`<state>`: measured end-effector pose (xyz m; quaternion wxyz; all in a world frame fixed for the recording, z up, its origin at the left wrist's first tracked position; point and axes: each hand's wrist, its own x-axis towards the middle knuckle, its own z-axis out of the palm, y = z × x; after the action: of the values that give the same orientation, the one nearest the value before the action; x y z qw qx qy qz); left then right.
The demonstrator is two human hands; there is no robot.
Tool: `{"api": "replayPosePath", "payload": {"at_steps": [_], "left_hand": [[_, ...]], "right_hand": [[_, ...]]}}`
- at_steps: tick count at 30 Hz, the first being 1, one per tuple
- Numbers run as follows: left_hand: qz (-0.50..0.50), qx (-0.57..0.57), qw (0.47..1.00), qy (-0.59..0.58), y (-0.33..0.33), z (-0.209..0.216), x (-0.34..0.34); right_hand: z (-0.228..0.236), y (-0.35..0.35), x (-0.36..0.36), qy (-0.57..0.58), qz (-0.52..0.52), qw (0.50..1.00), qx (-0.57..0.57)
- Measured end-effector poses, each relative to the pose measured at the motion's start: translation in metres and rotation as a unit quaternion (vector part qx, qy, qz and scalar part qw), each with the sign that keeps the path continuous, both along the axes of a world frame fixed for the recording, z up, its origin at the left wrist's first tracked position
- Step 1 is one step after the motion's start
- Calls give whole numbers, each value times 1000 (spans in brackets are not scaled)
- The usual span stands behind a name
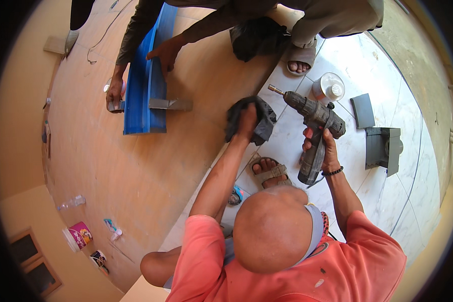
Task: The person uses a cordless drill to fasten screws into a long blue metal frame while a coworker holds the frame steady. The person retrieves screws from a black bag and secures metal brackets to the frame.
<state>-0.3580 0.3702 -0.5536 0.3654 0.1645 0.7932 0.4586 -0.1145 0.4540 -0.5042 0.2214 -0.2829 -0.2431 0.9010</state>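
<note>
Neither my left hand nor my right hand shows. At the bottom a person in an orange shirt crouches, the top of the head towards me. That person's right hand grips a cordless drill [314, 118] with a socket bit pointing up and left. The same person's left hand reaches into or onto a black plastic bag [267, 132]; its fingers are hidden. At the top, another person's two hands hold a long blue channel-shaped piece [138, 95]. A flat grey metal strip [171, 104] crosses its near end.
A round white container [332, 85], a dark grey plate [362, 110] and a grey metal bracket [380, 148] stand on white tiles. Another black bag [256, 39] lies by the upper person's sandal. A plastic bottle [73, 202] and a bucket [78, 236] lie along the left wall.
</note>
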Motion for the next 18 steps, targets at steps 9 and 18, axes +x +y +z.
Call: {"api": "replayPosePath", "payload": {"at_steps": [9,18], "left_hand": [[-54,-33,959,275,9,-59,22],[-110,19,943,314,-15,-72,38]], "right_hand": [[-13,-2,37,-17,-16,999,32],[-11,-7,34,-49,-13,999,20]]}}
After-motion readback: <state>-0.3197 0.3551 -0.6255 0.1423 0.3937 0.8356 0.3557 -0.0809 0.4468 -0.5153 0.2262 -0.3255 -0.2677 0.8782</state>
